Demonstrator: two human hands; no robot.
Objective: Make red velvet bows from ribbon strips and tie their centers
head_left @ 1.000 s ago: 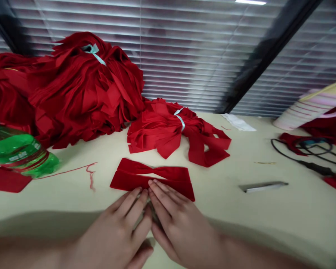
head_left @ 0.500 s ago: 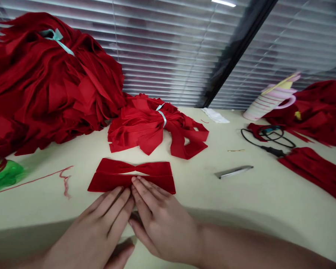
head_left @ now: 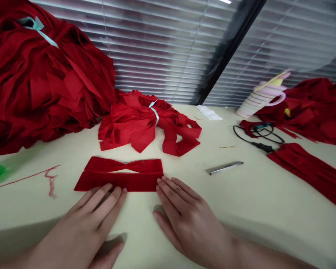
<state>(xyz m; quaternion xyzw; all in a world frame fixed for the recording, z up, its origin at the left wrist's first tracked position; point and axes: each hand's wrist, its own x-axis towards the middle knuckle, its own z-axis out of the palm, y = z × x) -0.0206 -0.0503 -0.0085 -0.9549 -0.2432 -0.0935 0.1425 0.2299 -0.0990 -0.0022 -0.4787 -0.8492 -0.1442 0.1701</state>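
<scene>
A flat red fabric strip [head_left: 140, 182] lies crosswise on the table in front of me. Just behind it sits a second red piece, a bow-like folded ribbon [head_left: 145, 165] pinched narrow at its middle. My left hand [head_left: 92, 216] lies flat with its fingertips on the strip's near edge, left of centre; the fingers are stretched out. At the strip's right end my right hand [head_left: 189, 216] rests its extended fingertips, thumb apart on the table. Neither hand grasps anything.
Bundled red ribbons [head_left: 140, 119] tied with pale blue lie behind, beside a large red heap [head_left: 44, 82]. To the right are silver tweezers [head_left: 225, 168], a gold-coloured pin [head_left: 227, 147], a black cable [head_left: 263, 147], red fabric [head_left: 305, 168] and a striped cup [head_left: 257, 101]. Red thread [head_left: 25, 177] lies left.
My right hand has slid right along the strip, from its middle to its right end. My left hand stays near the strip's edge. The whole view has shifted slightly.
</scene>
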